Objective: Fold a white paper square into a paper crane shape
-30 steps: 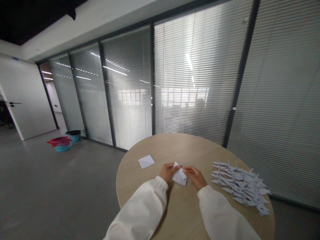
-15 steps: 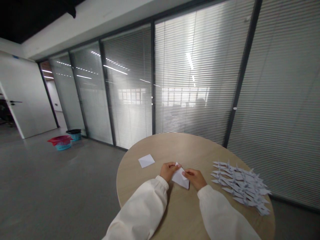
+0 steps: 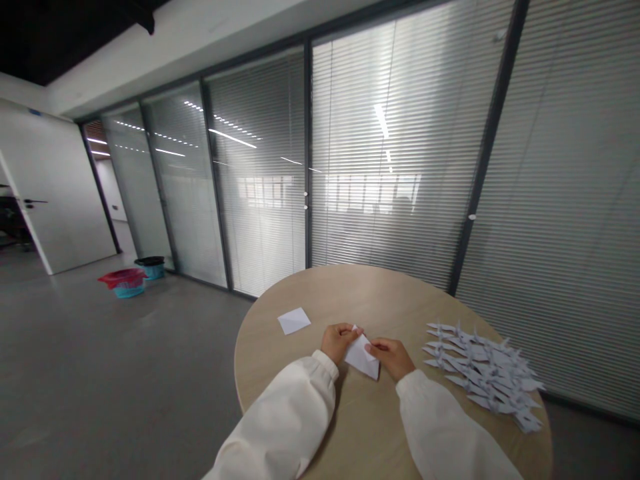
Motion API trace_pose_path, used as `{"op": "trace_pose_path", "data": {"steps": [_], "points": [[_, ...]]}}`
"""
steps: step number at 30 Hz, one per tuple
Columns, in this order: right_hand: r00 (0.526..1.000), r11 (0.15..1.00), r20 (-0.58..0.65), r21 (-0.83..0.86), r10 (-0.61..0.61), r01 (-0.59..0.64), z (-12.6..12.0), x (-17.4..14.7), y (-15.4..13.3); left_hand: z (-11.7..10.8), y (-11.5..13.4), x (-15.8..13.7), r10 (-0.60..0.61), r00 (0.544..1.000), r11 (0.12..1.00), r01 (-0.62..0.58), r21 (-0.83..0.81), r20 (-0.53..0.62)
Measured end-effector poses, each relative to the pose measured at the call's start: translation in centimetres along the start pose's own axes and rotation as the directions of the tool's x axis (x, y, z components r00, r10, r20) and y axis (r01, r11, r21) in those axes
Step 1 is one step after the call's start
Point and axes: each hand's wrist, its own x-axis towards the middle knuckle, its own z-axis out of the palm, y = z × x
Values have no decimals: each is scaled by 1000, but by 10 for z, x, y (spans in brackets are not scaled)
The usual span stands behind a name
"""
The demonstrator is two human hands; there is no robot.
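Fingers nearly closed, left hand and right hand pinch folded paper.

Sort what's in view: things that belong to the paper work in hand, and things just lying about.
Belongs, it seems:
- folded white paper in both hands
- white sheet on the table
- cluster of folded paper shapes

Just about:
- red-lined bin
- black-lined bin
- door
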Motion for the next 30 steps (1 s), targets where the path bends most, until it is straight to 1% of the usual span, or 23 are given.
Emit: {"op": "trace_pose_path", "data": {"steps": [5, 8, 11, 18, 20, 24, 26, 30], "points": [[1000, 1000, 5, -9, -10, 10, -1, 1, 4, -1, -2, 2, 30, 999, 998, -29, 60, -14], [1000, 999, 2, -32, -20, 20, -1, 0, 6, -3, -2, 3, 27, 999, 995, -23, 96, -44], [1000, 999, 6, -30, -17, 17, -1, -1, 4, -3, -2, 2, 35, 998, 993, -29, 116, -52], [999, 1000, 37, -29, -12, 14, -1, -1, 0, -4, 0, -1, 68, 996, 994, -63, 85, -54], [999, 1000, 51, -22, -7, 8, -1, -1, 0, -5, -1, 0, 72, 996, 991, -66, 115, -52], [999, 1000, 54, -4, -3, 3, -1, -2, 0, -7, -5, 4, 80, 993, 978, -61, 200, -85], [999, 1000, 40, -9, 0, 0, -1, -2, -1, -7, -6, 6, 64, 996, 979, -50, 198, -63], [1000, 999, 13, -32, 11, -11, -2, -2, -2, -5, -4, 4, 12, 1000, 992, -14, 122, 18]]}}
